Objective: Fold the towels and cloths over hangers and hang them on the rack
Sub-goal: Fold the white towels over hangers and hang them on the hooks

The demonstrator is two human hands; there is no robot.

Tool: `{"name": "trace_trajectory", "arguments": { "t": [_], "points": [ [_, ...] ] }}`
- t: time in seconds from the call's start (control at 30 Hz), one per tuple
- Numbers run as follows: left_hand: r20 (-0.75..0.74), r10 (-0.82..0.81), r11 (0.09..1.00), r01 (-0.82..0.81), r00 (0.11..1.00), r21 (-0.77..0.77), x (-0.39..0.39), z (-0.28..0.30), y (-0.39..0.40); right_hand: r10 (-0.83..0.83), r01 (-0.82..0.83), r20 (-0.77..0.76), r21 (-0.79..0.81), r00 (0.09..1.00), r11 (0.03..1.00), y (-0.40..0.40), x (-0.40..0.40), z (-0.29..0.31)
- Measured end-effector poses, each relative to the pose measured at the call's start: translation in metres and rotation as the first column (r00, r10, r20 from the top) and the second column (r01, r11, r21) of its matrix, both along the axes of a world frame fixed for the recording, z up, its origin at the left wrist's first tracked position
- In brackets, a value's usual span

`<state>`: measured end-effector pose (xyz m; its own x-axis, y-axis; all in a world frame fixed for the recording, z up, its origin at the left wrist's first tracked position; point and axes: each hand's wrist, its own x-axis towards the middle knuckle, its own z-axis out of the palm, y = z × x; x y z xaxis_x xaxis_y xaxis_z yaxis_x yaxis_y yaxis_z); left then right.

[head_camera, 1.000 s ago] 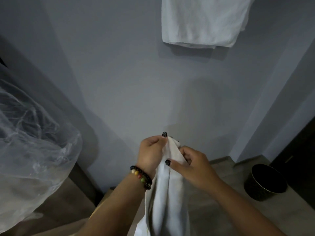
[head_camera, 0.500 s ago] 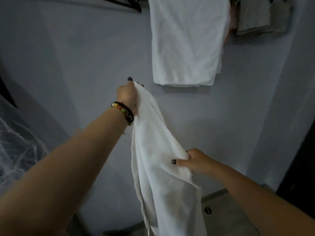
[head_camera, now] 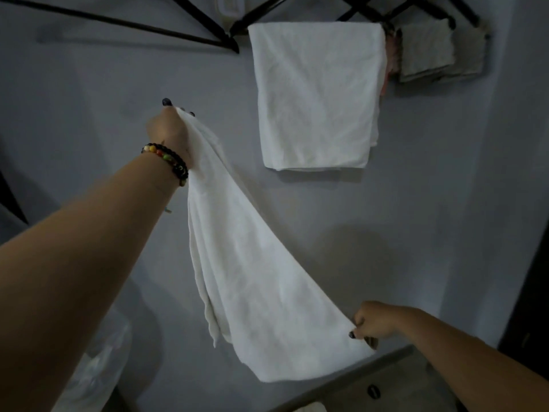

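White towel (head_camera: 252, 263): it is stretched out in the air now, not bunched up low like before.
Left hand (head_camera: 169, 129): up high, fingers pinched tight on the top corner.
Right hand (head_camera: 371, 322): down low, fingers pinched tight on the far edge.
Change: my hands moved apart.
Next: I think it is ready to fold over an empty hanger (head_camera: 133, 28), beside the hung towel (head_camera: 318, 93).

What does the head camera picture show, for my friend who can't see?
A left hand holds a white towel up high while the right hand pulls its lower corner. Another white towel already hangs on the rack.
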<state>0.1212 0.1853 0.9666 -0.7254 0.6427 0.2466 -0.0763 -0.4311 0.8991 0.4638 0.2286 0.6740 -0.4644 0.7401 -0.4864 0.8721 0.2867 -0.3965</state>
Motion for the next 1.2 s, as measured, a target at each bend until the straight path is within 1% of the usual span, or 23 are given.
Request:
{"name": "trace_trajectory", "arguments": {
  "t": [0.07, 0.13, 0.17, 0.27, 0.3, 0.37, 0.43, 0.5, 0.53, 0.57, 0.6, 0.67, 0.7, 0.77, 0.8, 0.87, 0.9, 0.97, 1.07, 1.13, 1.2],
  "points": [
    [-0.003, -0.035, 0.999, 0.035, 0.999, 0.005, -0.004, -0.007, 0.003, 0.021, -0.021, -0.016, -0.011, 1.0, 1.0, 0.002, -0.007, -0.001],
    [-0.045, -0.058, 0.998, 0.056, 0.997, -0.041, 0.002, -0.015, 0.004, -0.008, 0.015, -0.145, 0.053, 0.989, 0.998, 0.007, -0.025, 0.004],
    [-0.08, -0.055, 0.995, 0.048, 0.995, -0.082, 0.008, -0.02, 0.004, -0.022, 0.05, -0.231, 0.116, 0.973, 0.992, 0.01, -0.036, 0.008],
    [-0.154, -0.055, 0.988, 0.032, 0.987, -0.15, 0.022, -0.031, 0.004, 0.008, 0.132, -0.449, 0.278, 0.893, 0.951, 0.013, -0.069, 0.02],
    [-0.16, -0.058, 0.986, 0.032, 0.985, -0.162, 0.022, -0.034, 0.005, 0.035, 0.139, -0.508, 0.3, 0.861, 0.944, 0.011, -0.079, 0.022],
    [-0.149, -0.05, 0.985, 0.024, 0.988, -0.17, 0.021, -0.036, 0.003, 0.094, 0.12, -0.579, 0.321, 0.81, 0.939, 0.002, -0.097, 0.023],
    [-0.145, -0.035, 0.986, 0.011, 0.989, -0.164, 0.017, -0.036, -0.001, 0.147, 0.051, -0.592, 0.304, 0.793, 0.951, -0.009, -0.112, 0.02],
    [-0.156, -0.022, 0.988, -0.002, 0.988, -0.155, 0.012, -0.033, -0.007, 0.132, -0.048, -0.633, 0.149, 0.762, 0.988, -0.018, -0.125, 0.012],
    [-0.158, -0.018, 0.989, -0.006, 0.987, -0.149, 0.01, -0.031, -0.012, 0.117, -0.103, -0.644, 0.061, 0.756, 0.993, -0.022, -0.131, 0.008],
    [-0.152, -0.017, 0.99, -0.005, 0.988, -0.142, 0.007, -0.028, -0.016, 0.133, -0.153, -0.636, 0.023, 0.76, 0.988, -0.024, -0.136, 0.004],
    [-0.138, -0.02, 0.991, 0.001, 0.99, -0.131, 0.004, -0.026, -0.021, 0.169, -0.183, -0.604, 0.039, 0.779, 0.982, -0.024, -0.141, 0.0],
    [-0.117, -0.037, 0.994, 0.025, 0.992, -0.104, -0.002, -0.021, -0.031, 0.241, -0.177, -0.502, 0.173, 0.831, 0.969, -0.018, -0.15, -0.007],
    [-0.111, -0.052, 0.996, 0.043, 0.992, -0.084, -0.005, -0.019, -0.036, 0.257, -0.159, -0.485, 0.235, 0.836, 0.959, -0.016, -0.154, -0.007],
    [-0.103, -0.111, 0.993, 0.106, 0.988, -0.056, -0.01, -0.016, -0.05, 0.247, -0.147, -0.537, 0.222, 0.807, 0.964, -0.015, -0.165, 0.001],
    [-0.101, -0.155, 0.987, 0.151, 0.983, -0.046, -0.011, -0.014, -0.057, 0.236, -0.166, -0.576, 0.172, 0.783, 0.971, -0.016, -0.173, 0.006],
    [-0.129, -0.229, 0.973, 0.225, 0.965, -0.041, -0.015, -0.011, -0.071, 0.3, -0.247, -0.623, 0.173, 0.722, 0.953, -0.021, -0.187, 0.022],
    [-0.149, -0.235, 0.972, 0.231, 0.96, -0.048, -0.016, -0.01, -0.077, 0.337, -0.278, -0.62, 0.194, 0.709, 0.941, -0.024, -0.194, 0.029],
    [-0.165, -0.158, 0.987, 0.15, 0.974, -0.058, -0.019, -0.006, -0.085, 0.372, -0.309, -0.596, 0.209, 0.712, 0.928, -0.027, -0.203, 0.036],
    [-0.168, 0.048, 0.995, -0.063, 0.985, -0.081, -0.032, -0.004, -0.092, 0.299, -0.269, -0.621, 0.146, 0.725, 0.952, -0.023, -0.21, 0.028],
    [-0.159, 0.172, 0.978, -0.189, 0.972, -0.094, -0.047, -0.004, -0.094, 0.308, -0.247, -0.541, 0.184, 0.783, 0.951, -0.018, -0.21, 0.019],
    [-0.14, 0.276, 0.954, -0.289, 0.951, -0.082, -0.06, -0.004, -0.096, 0.338, -0.268, -0.436, 0.215, 0.834, 0.939, -0.011, -0.202, 0.005]
  ]
}}
